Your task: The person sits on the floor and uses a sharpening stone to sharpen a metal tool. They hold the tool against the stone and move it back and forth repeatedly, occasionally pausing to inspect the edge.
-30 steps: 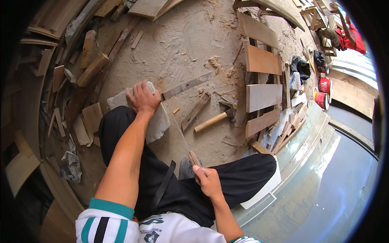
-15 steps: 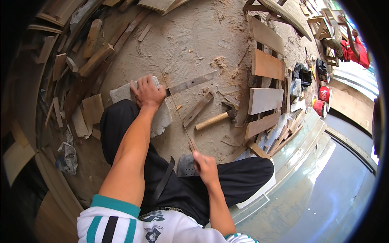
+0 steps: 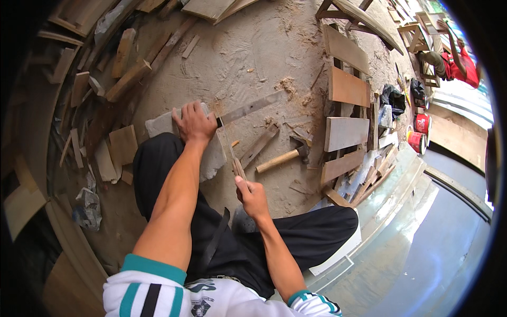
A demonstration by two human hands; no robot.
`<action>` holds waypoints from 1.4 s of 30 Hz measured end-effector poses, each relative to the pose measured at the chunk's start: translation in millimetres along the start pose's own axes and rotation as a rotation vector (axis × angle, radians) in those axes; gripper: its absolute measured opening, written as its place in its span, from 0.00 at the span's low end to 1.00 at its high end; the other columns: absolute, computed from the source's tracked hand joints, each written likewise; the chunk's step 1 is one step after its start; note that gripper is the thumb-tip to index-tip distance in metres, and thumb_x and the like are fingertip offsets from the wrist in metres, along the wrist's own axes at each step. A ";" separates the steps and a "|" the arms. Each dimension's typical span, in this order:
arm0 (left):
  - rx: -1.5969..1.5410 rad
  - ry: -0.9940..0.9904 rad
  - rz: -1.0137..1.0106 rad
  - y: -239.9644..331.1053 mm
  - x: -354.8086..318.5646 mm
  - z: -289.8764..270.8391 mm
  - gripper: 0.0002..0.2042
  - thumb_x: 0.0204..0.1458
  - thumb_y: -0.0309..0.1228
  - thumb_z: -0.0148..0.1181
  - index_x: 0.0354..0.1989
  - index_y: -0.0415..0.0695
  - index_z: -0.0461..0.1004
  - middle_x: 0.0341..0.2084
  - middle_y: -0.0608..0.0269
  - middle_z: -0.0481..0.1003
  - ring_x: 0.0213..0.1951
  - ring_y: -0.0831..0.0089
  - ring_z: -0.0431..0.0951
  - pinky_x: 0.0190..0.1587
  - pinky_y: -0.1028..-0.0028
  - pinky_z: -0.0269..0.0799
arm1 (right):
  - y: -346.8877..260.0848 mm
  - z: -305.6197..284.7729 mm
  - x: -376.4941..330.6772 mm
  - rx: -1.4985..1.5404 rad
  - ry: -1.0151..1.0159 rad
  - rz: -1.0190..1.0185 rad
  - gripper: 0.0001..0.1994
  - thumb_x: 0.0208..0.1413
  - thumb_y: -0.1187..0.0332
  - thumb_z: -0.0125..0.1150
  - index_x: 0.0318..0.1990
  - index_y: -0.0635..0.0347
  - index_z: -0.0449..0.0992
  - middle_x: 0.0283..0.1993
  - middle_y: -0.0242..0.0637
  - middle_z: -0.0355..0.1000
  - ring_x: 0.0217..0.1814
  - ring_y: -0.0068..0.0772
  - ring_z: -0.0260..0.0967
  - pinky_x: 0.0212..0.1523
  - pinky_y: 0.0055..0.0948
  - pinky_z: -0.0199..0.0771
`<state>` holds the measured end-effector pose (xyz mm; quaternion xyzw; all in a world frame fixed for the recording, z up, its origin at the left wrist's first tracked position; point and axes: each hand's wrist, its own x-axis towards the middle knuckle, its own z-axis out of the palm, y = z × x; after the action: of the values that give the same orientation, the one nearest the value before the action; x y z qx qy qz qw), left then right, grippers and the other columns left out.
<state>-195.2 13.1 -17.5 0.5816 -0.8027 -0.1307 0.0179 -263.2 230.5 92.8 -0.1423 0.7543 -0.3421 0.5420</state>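
Observation:
My left hand presses a flat wooden strip down on a pale stone block by my knee. Its fingers are closed over the near end, and the far end juts out to the right above the ground. My right hand grips the wooden handle of a handsaw. The narrow saw blade runs up against the strip just right of my left hand. To the right of the saw lie a short wooden piece and a hammer with a wooden handle.
Wood offcuts are heaped along the left. A slatted wooden piece lies at the right, near red buckets and a black bag. Glass-like sheets lie at lower right. Another person in red works at the far right.
My right hand has moved forward and slightly left with the saw, bringing the handle closer to the strip. My left hand stays on the strip.

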 end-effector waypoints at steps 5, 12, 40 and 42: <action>0.030 -0.008 -0.024 -12.5 4.3 -5.9 0.25 0.47 0.42 0.54 0.52 0.41 0.68 0.50 0.55 0.70 0.59 0.62 0.63 0.68 0.46 0.39 | -4.9 -31.8 -62.9 0.090 -0.041 0.105 0.28 0.63 0.51 0.53 0.17 0.63 0.66 0.14 0.28 0.56 0.18 0.19 0.52 0.21 0.28 0.53; 0.014 0.007 -0.005 -0.3 2.4 -0.3 0.26 0.46 0.41 0.53 0.53 0.41 0.68 0.50 0.54 0.70 0.59 0.60 0.63 0.68 0.46 0.39 | -10.8 -19.3 2.3 0.182 -0.064 0.038 0.28 0.63 0.52 0.53 0.15 0.62 0.66 0.13 0.27 0.57 0.17 0.19 0.53 0.20 0.26 0.52; 0.015 0.004 -0.016 -10.9 2.8 -2.2 0.26 0.45 0.40 0.53 0.53 0.40 0.68 0.50 0.53 0.70 0.59 0.59 0.64 0.67 0.44 0.39 | -0.1 -25.6 -37.5 -0.047 -0.050 -0.030 0.29 0.63 0.49 0.52 0.18 0.67 0.66 0.13 0.33 0.57 0.19 0.23 0.54 0.23 0.31 0.56; 0.011 0.023 -0.004 -12.5 2.9 -3.2 0.26 0.45 0.39 0.53 0.53 0.40 0.68 0.49 0.53 0.70 0.58 0.59 0.64 0.67 0.44 0.39 | 10.1 -41.2 -69.3 -0.015 -0.056 0.076 0.29 0.63 0.49 0.51 0.19 0.68 0.66 0.14 0.35 0.58 0.19 0.24 0.54 0.23 0.32 0.57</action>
<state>-184.0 6.2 -17.7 0.5846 -0.8021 -0.1197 0.0238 -273.5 293.3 143.3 -0.1271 0.7461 -0.3116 0.5746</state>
